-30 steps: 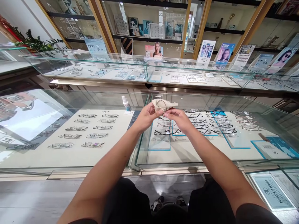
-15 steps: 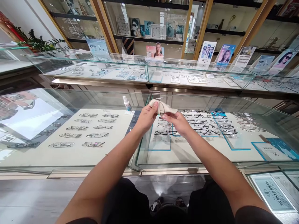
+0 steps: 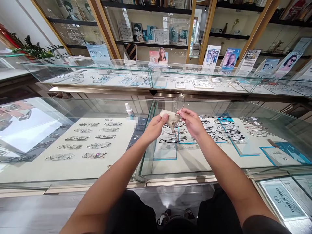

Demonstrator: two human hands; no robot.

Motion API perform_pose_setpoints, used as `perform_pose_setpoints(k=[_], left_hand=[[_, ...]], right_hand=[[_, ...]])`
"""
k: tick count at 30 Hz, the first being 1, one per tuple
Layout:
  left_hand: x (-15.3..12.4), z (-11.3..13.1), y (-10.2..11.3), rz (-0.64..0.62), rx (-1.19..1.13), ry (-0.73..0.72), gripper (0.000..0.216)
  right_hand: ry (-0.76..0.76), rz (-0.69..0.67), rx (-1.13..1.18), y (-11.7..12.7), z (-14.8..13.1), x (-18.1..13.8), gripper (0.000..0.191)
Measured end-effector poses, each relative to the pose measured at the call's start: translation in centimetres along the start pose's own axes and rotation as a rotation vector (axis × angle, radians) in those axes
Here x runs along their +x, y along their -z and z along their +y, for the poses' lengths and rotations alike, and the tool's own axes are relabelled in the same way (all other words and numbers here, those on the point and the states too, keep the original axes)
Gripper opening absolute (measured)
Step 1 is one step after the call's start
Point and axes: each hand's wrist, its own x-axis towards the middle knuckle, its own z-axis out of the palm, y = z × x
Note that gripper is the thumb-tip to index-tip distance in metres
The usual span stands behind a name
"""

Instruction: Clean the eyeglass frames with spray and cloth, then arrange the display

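Note:
Over the glass counter I hold a pair of thin-rimmed eyeglasses (image 3: 179,103) with my right hand (image 3: 192,123), its thumb and fingers pinched at the frame. One round lens stands up bare above the fingers. My left hand (image 3: 156,126) is closed on a beige cloth (image 3: 170,117), which hangs in a folded point below the fingers. The cloth lies against the lower part of the glasses and hides it, so I cannot tell how far it wraps the other lens.
Beneath my hands, glass cases (image 3: 156,177) hold rows of eyeglasses (image 3: 98,145). A white spray bottle (image 3: 129,111) stands behind my left hand. Farther back is a second glass counter (image 3: 102,87) with upright advertising cards (image 3: 211,58), before tall shelves (image 3: 146,42).
My right hand has risen and turned, bringing a round lens into view above the cloth. The cloth now hangs lower, gathered in my left hand. The camera view has shifted slightly.

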Motion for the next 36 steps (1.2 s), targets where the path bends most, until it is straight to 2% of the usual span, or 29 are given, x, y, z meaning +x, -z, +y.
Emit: perform_pose_setpoints(k=[4, 11, 16, 19, 23, 25, 30, 36], left_hand=[[-0.8, 0.9, -1.4, -0.074, 0.091, 0.004, 0.057], [-1.0, 0.8, -2.4, -0.065, -0.139, 0.067, 0.048], [-1.2, 0.4, -2.4, -0.020, -0.227, 0.109, 0.050], [-1.2, 0.2, -2.6, 0.035, -0.256, 0.100, 0.052], [-0.9, 0.2, -2.5, 0.104, -0.246, 0.060, 0.050], [-0.8, 0.2, -2.4, 0.115, -0.225, 0.042, 0.049], [-0.8, 0.5, -2.3, 0.128, -0.192, 0.022, 0.050], [-0.7, 0.3, -1.9, 0.134, -0.203, 0.037, 0.050]], right_hand=[[-0.047, -0.023, 0.011, -0.8, 0.2, -0.6, 0.037], [-0.143, -0.043, 0.119, -1.9, 0.8, -1.1, 0.048], [-0.142, -0.084, 0.102, -2.2, 1.0, -1.3, 0.045], [-0.048, -0.120, -0.012, -2.3, 0.7, -1.5, 0.035], [0.273, -0.125, -0.374, -2.2, 0.2, -1.9, 0.028], [0.375, -0.125, -0.487, -2.1, 0.2, -2.1, 0.029], [0.428, -0.157, -0.562, -1.8, 0.4, -2.0, 0.029], [0.440, -0.145, -0.531, -1.6, 0.5, -1.7, 0.022]])
